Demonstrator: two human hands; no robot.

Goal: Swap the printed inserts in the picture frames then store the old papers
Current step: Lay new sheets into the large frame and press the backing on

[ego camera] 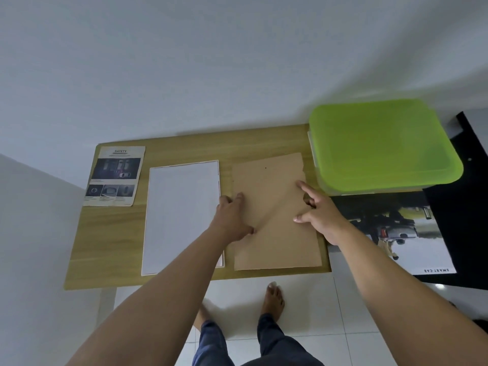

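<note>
Currently the brown backing board (274, 247) lies flat near the table's (111, 233) front edge, beside the white sheet (182, 212). The right hand (317, 212) presses it with spread, straight fingers; the left hand (232, 215) bends over its left edge, though whether it grips I cannot tell.

arms: bare right to the frame edge
hands: left hand (232, 217) and right hand (322, 215) bare too
legs: dark blue trousers (274, 342) (denim by the look), ankle length
feet (273, 299): both bare
</note>
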